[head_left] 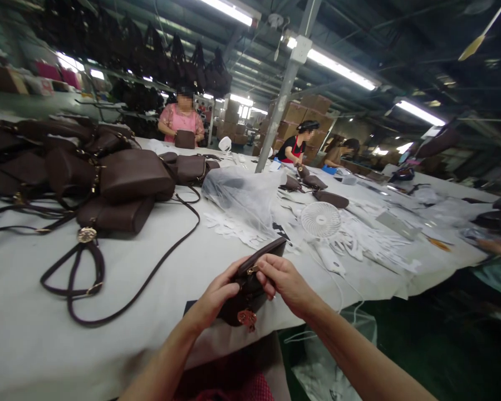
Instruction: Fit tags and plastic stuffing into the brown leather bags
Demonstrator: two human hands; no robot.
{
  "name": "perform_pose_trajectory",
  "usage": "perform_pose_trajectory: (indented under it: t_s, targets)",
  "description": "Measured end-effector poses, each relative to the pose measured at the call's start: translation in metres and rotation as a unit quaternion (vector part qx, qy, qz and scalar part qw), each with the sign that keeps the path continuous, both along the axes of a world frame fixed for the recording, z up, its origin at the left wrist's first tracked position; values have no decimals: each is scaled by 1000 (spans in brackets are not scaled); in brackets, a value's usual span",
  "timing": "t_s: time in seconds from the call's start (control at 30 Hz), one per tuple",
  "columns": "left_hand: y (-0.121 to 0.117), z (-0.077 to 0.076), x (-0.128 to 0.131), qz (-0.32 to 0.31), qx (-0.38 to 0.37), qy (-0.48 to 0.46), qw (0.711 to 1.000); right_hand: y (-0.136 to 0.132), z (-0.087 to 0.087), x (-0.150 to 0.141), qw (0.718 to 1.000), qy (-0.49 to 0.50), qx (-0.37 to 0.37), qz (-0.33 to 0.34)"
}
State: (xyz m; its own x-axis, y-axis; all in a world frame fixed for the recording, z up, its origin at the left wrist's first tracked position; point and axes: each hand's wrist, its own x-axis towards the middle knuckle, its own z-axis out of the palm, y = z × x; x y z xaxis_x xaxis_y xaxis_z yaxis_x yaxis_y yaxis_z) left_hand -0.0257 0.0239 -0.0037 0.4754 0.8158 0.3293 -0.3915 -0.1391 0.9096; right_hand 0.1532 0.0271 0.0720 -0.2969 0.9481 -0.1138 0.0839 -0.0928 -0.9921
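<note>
A dark brown handbag is tilted at the near edge of the white table, held between my hands. My left hand is closed around its left side, thumb on the front near the top. My right hand pinches a small gold zipper pull at the bag's top opening. Below my fingers hangs a round rose-gold charm. The bag's lower part is partly hidden by my hands.
Brown handbags are heaped on the left, one strap looping across the table. Ahead lie a clear plastic bag, white paper pieces and a small white fan. Co-workers work beyond, near a grey post.
</note>
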Motion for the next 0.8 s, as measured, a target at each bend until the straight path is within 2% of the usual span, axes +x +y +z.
perform_pose_trajectory:
  t_s: [0.17, 0.37, 0.53, 0.7, 0.8]
  targets:
    - [-7, -3, 10, 63, 8, 32, 997, 0, 1, 2, 1000, -8, 1, 12]
    - [-10, 2, 17, 70, 24, 39, 996, -6, 4, 5, 999, -4, -22, 26]
    - [-15, 15, 23, 158, 75, 92, 980, -12, 7, -2, 997, -59, 29, 33]
    - [-16, 20, 25, 143, 93, 103, 980, -14, 6, -5, 997, -64, 38, 7]
    - [-15, 21, 24, 173, 95, 93, 976, -11, 1, -8, 997, -60, 41, 17]
